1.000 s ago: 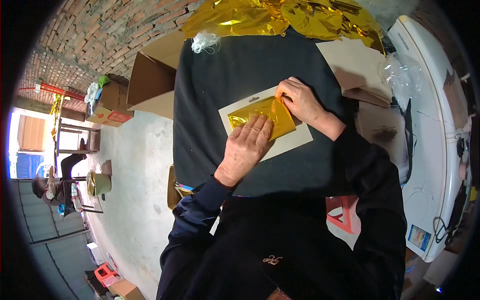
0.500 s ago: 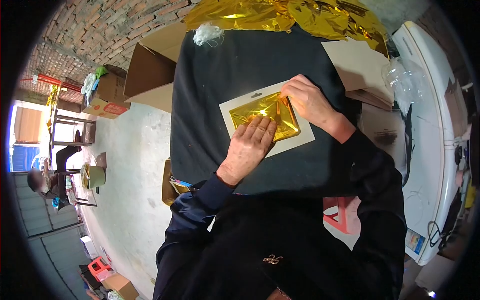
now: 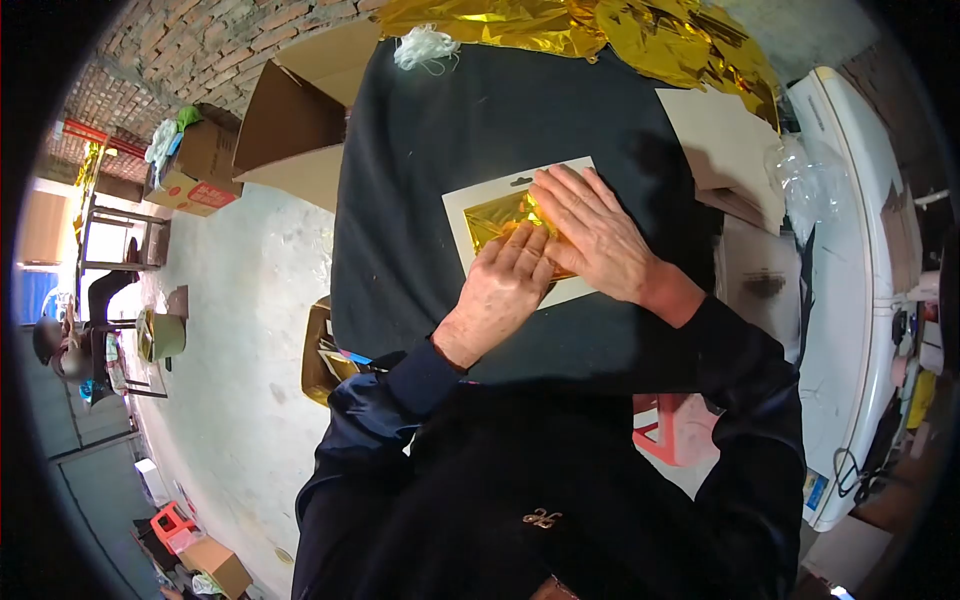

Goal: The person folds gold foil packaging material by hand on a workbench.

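A folded piece of gold foil (image 3: 483, 218) lies on a white card (image 3: 457, 235) with a hang slot at its top edge. My left hand (image 3: 497, 292) rests on the lower part of the foil, fingers slightly bent and pressed down. Flat across the foil's right side lies my right hand (image 3: 597, 235), its fingers stretched toward the card's top. The two hands touch near the middle and hide much of the foil. Under the card is a table covered in black cloth (image 3: 430, 130).
Gold foil sheets (image 3: 680, 50) and a bundle of white string (image 3: 424, 48) lie at the table's far edge. Brown card sheets (image 3: 715, 135) sit at the right, beside a white appliance (image 3: 850, 230). An open cardboard box (image 3: 290, 120) stands left. Another person sits far left.
My right hand has gone from pinching the foil's upper right corner to lying flat over its right side. My left hand stays on the foil. The camera view has shifted slightly.
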The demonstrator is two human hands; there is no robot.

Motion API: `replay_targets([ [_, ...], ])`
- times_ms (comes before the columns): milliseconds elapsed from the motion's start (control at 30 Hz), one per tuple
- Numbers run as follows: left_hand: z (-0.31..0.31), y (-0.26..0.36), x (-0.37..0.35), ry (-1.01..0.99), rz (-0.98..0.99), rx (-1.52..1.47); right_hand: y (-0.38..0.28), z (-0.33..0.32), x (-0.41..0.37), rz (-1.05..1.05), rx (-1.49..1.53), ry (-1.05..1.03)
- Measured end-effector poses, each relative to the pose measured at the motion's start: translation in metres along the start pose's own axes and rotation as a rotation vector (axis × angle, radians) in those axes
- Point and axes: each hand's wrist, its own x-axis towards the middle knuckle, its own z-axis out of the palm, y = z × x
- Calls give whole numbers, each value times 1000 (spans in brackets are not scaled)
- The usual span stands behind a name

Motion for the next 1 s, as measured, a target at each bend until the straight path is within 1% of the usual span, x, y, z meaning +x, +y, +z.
replay_targets([
  [100,0,2,1,22,-17,-39,3,11,-8,29,-21,-125],
  [200,-3,2,-1,-21,-26,-54,5,17,-9,40,-81,-163],
  [300,-10,4,-4,-64,-92,-175,5,17,-8,34,-85,-187],
  [400,-19,4,-10,-7,-172,-408,4,15,-8,30,-95,-192],
  [500,-43,-7,-9,115,-282,-525,4,15,-7,22,-110,-186],
  [533,-42,-16,-15,137,-304,-457,2,13,-6,24,-107,-194],
  [567,-45,-25,-19,119,-357,-405,1,12,-6,33,-118,-201],
  [633,-44,-46,-25,94,-392,-313,-1,12,-5,47,-139,-213],
  [667,-41,-55,-29,93,-373,-292,-3,11,-5,67,-61,-221],
  [833,-27,-78,-31,71,-262,-301,-5,14,-6,62,-80,-166],
  [900,-25,-82,-30,75,-252,-302,-4,14,-6,60,-93,-166],
  [1000,-22,-85,-26,73,-250,-311,-3,14,-6,77,-115,-224],
])
